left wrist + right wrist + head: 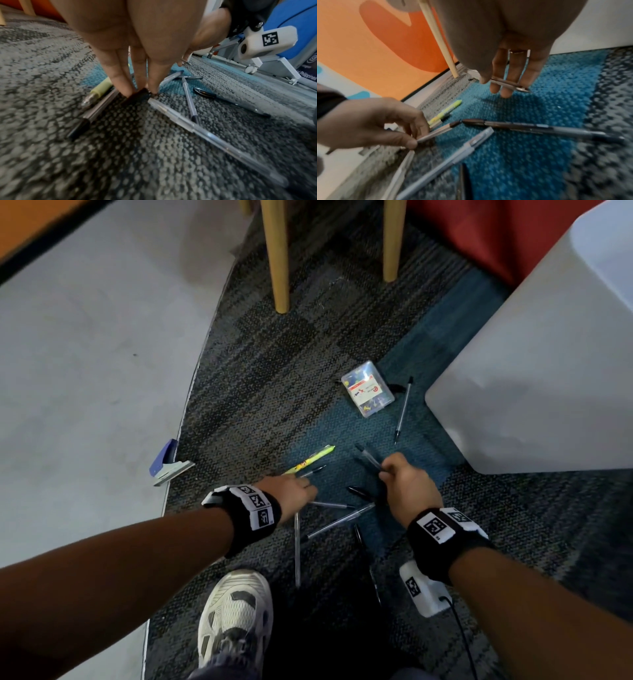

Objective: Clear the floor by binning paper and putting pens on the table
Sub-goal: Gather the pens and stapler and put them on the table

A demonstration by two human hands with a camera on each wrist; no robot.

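The pens (337, 522) lie scattered on the carpet floor (274, 354) beside the white bin (534, 378), so both hands reach low. The right hand (407, 487) is clamped on one clear pen (368, 457); the left hand (294, 494) pinches the end of another pen (435, 133). No paper shows, and the desk is out of view.

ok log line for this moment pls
stage: gathering pens | left hand: pinching pen off carpet | right hand: holding pen | yellow pen: on floor

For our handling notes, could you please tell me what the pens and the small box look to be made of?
Pens: seemingly clear glossy plastic barrels, see-through, with dark caps. Small box: apparently transparent hard plastic, since coloured contents show through its shiny lid.
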